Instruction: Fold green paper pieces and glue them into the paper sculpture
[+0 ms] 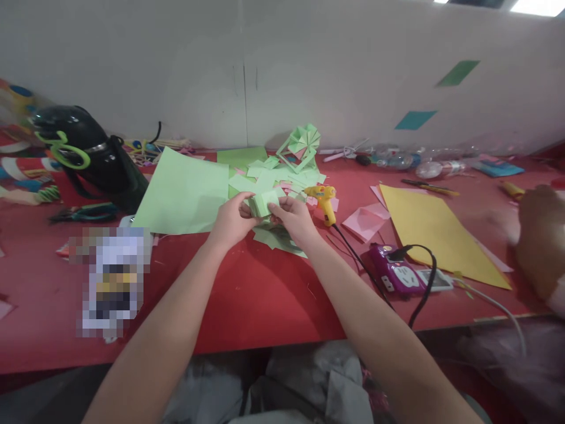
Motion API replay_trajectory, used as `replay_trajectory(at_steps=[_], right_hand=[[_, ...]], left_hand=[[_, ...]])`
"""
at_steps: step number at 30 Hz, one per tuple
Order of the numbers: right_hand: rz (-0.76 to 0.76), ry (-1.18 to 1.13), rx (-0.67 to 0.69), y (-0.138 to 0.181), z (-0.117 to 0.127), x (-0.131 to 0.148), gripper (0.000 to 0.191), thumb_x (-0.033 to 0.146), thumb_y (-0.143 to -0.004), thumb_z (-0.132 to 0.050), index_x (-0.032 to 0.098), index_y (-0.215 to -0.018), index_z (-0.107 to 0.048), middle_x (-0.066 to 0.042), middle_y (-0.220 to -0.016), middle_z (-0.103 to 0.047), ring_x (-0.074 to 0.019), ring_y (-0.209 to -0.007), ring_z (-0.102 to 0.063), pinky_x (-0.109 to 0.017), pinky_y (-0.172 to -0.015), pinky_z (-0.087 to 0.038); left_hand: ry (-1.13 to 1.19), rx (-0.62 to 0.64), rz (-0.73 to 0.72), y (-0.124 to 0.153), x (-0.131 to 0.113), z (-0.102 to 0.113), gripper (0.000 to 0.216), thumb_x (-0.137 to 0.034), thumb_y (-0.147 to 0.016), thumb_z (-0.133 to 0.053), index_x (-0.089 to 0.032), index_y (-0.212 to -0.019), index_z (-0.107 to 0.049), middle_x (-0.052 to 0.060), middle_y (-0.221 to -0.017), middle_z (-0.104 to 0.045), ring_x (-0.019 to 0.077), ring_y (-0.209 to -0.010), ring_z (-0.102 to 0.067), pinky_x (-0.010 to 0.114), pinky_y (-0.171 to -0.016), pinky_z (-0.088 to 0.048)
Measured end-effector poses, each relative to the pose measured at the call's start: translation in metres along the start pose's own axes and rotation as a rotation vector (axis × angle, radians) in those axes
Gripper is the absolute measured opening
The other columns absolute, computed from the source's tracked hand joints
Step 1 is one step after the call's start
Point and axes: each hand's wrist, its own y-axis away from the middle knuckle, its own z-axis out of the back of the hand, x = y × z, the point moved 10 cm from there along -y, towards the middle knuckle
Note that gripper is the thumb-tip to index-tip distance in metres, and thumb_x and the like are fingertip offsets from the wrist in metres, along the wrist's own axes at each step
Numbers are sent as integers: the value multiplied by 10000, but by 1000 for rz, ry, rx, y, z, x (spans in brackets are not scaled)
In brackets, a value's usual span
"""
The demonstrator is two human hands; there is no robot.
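Note:
Between my two hands is a small folded piece of light green paper (263, 204), held up over the red table. My left hand (233, 219) grips its left side, fingers curled round the edge. From the right, my right hand (293, 218) pinches it with the thumb on the near face. Loose green paper scraps (282, 240) lie under and behind the hands. A green paper construction with a pleated rosette (304, 140) stands at the back. Just right of my right hand is a yellow glue gun (325, 203), its black cord running toward the front edge.
A large green sheet (185, 194) lies left, near a black bottle (92, 153) and pliers (83, 213). On the right are a yellow sheet (441, 235), pink paper (366, 221) and a purple power strip (395, 272) with cables. Another person's blurred arm (541, 247) reaches in at far right.

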Motion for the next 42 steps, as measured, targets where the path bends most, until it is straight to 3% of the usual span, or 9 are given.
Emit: replay_trajectory(at_steps=[12,24,38,42], right_hand=[[68,107,-65,0,2,-1,293,445,-696,-738,226,-759,-554,22,-608,-605,-127,-535,-560,-284,-547,-484],[144,327,-145,6,5,7,237,383,-747,-670,236,-739,-484,37,-589,-559,-136,-525,-543,-285,-527,-457],[132,366,-178,6,9,4,223,350,-747,-647,247,-725,-450,46,-568,-524,-135,-504,-509,-284,-514,-414],[208,483,-208,9,9,11,217,343,-750,-646,238,-853,-486,24,-686,-552,-149,-589,-528,-308,-581,-449]], left_hand=[[2,6,26,2,1,-3,566,-152,-632,-767,-202,-1173,-608,-13,-756,-632,168,-709,-676,256,-654,-534],[5,9,29,3,1,-4,545,-141,-639,-752,-200,-1164,-617,-2,-778,-648,164,-718,-678,251,-648,-537],[2,7,29,3,0,-4,528,-148,-636,-766,-201,-1139,-615,-8,-760,-636,159,-695,-671,249,-641,-531],[3,7,24,4,-1,-4,534,-152,-638,-761,-200,-1147,-609,-13,-750,-627,149,-675,-659,236,-624,-520]])
